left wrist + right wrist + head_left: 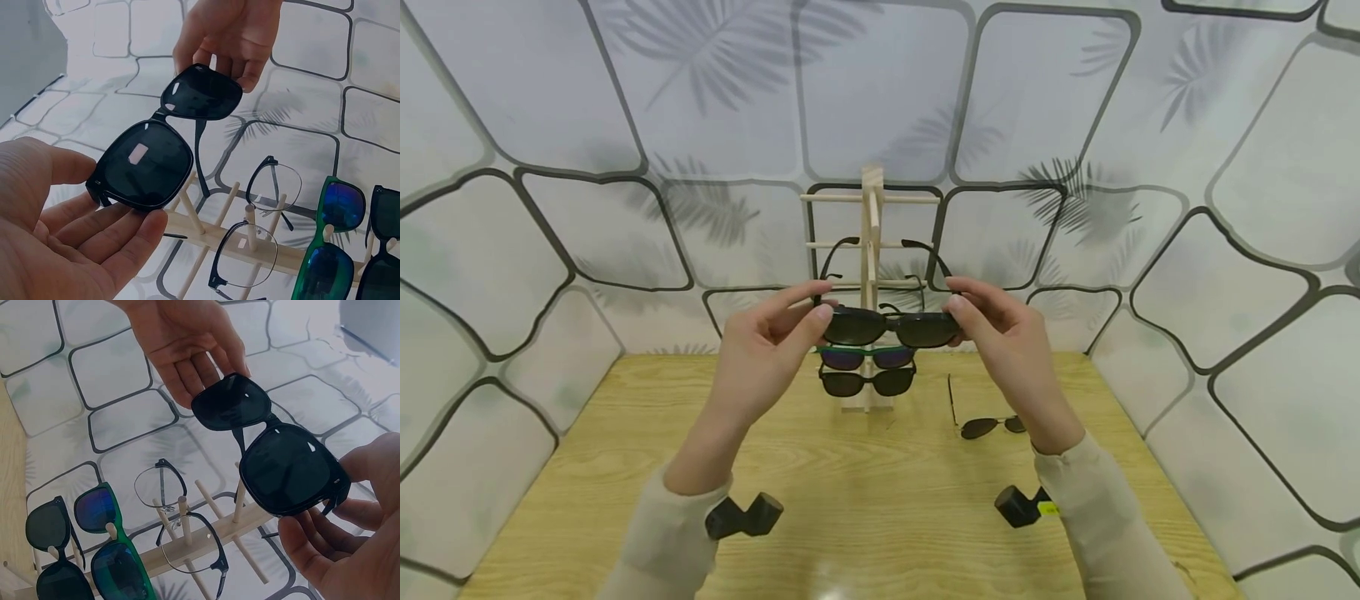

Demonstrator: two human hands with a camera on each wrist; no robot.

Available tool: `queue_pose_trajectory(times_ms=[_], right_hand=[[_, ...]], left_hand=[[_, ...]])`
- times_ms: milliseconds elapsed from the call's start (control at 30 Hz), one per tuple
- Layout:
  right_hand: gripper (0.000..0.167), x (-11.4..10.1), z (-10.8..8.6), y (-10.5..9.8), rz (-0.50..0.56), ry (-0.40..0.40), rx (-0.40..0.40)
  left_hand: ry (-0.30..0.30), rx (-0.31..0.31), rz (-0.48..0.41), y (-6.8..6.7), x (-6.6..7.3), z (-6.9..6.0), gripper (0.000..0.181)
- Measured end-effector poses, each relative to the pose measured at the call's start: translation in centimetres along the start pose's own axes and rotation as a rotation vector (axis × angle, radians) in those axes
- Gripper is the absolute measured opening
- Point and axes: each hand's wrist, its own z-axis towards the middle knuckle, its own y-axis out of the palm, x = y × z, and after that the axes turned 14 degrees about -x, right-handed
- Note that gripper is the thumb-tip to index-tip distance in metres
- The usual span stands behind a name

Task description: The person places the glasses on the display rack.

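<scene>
Black sunglasses [891, 323] held up in front of a wooden display stand [871, 258], the lenses turned toward the wearer of the camera; their arms are unfolded and point away, toward the stand's upright post, one to each side of it; it is hard to tell from the head view whether the arm tips touch the stand's rods. The left hand [763, 354] grips the left end of the frame, thumb and fingers pinching its outer corner; the right hand [1015, 354] pinches the right end in the same way.

Below the held pair, on the stand, hang green-framed sunglasses [842, 358] with bluish-purple lenses, and under them dark sunglasses [844, 383]; the wrist views also show clear-lensed glasses [244, 256] with dark upper rims on the stand. On the wood-grain table [805, 467], to the right of the stand, lie thin-framed sunglasses [979, 428], partly hidden by the right wrist.

Both forearms wear pale sleeves [662, 533]; a small black block [763, 514] juts out beside the left cuff, another by the right; behind everything, a pale backdrop [883, 92] carries dark rounded outlines and grey leaf prints.
</scene>
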Motion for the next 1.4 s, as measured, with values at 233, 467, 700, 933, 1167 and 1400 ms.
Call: queue_pose_trajectory(times_ms=[233, 467, 700, 933, 1167, 1400], right_hand=[[0.035, 0.2, 0.9, -0.1, -0.009, 0.013, -0.015], [0.037, 0.3, 1.6, -0.1, -0.004, 0.031, -0.029], [0.037, 0.3, 2.2, 0.0, -0.021, 0.041, -0.032], [0.042, 0.2, 2.7, 0.1, -0.035, 0.057, -0.034], [0.043, 0.1, 3.2, 0.3, -0.019, 0.071, -0.035], [0.042, 0.1, 3.6, 0.4, -0.015, 0.075, -0.036]], left_hand=[[-0.017, -0.001, 0.007, -0.4, -0.1, 0.7, 0.032], [-0.047, -0.007, -0.021, -0.6, -0.6, 1.3, 0.033], [-0.074, -0.022, -0.012, -0.9, -0.9, 1.7, 0.034], [-0.084, -0.04, -0.002, -1.4, -0.9, 2.0, 0.036], [-0.106, -0.037, -0.035, -2.0, -1.2, 2.8, 0.038], [-0.152, -0.046, -0.102, -2.4, -1.2, 3.5, 0.04]])
